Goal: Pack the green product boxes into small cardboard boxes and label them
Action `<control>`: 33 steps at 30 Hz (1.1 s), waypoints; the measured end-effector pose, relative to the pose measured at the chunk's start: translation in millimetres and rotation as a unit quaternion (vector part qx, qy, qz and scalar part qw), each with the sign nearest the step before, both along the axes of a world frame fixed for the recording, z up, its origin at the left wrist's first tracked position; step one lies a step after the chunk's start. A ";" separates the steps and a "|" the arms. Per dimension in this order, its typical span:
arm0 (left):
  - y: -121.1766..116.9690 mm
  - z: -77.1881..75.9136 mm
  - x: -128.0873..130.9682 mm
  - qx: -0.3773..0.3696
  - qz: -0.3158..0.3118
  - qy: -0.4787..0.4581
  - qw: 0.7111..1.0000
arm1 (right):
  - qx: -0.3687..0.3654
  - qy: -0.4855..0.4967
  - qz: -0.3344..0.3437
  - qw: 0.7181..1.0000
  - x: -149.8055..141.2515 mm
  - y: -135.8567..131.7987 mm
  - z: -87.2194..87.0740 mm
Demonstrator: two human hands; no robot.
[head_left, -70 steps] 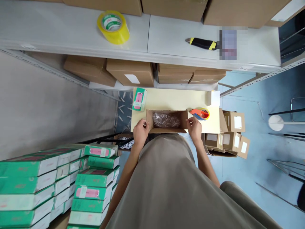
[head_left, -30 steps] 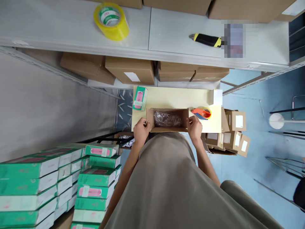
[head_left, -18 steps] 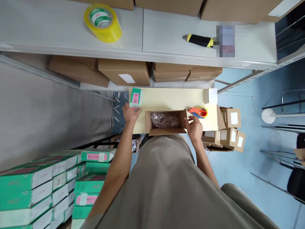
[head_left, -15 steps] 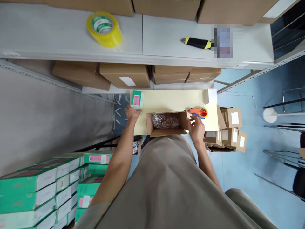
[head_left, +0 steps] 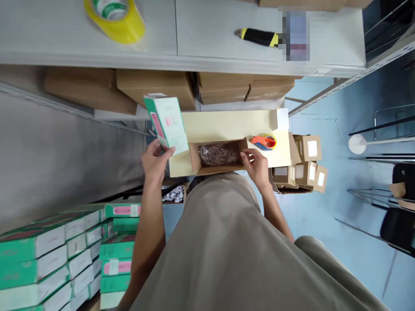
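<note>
My left hand (head_left: 156,162) grips the lower end of a green and white product box (head_left: 171,125), which it holds tilted above the left end of the cream tabletop (head_left: 223,123). An open cardboard box (head_left: 193,159) stands at the table's near edge, with a clear plastic-wrapped item (head_left: 218,155) inside. My right hand (head_left: 256,165) pinches the right wall of this cardboard box between thumb and fingers. Just beyond that hand lies an orange and blue tape dispenser (head_left: 263,141) with yellow tape.
A grey shelf (head_left: 207,39) above the table bears a yellow tape roll (head_left: 129,26) and a black and yellow utility knife (head_left: 259,37). A small white box (head_left: 280,119) stands at the table's right end. Green boxes (head_left: 48,250) are stacked at lower left; small cartons (head_left: 306,172) lie at right.
My left hand has lifted the green and white box off the table and tilted it. My right hand has moved left onto the cardboard box's wall. The view has shifted slightly.
</note>
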State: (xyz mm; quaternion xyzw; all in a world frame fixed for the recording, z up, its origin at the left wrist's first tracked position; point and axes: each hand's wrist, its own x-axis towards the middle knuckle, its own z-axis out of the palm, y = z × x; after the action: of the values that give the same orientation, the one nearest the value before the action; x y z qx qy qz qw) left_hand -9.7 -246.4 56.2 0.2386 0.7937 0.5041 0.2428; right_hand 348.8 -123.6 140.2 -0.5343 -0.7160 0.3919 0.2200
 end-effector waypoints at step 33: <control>23.7 38.2 98.8 -0.178 -0.353 0.299 0.868 | 0.141 -0.269 0.166 0.938 -0.5 33.1 -51.7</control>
State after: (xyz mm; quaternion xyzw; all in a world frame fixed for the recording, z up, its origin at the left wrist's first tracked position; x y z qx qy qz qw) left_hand 89.1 -222.6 94.5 0.5947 0.7677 0.1393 0.1939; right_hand 348.3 -90.5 88.5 -0.4564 -0.8751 0.1591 0.0240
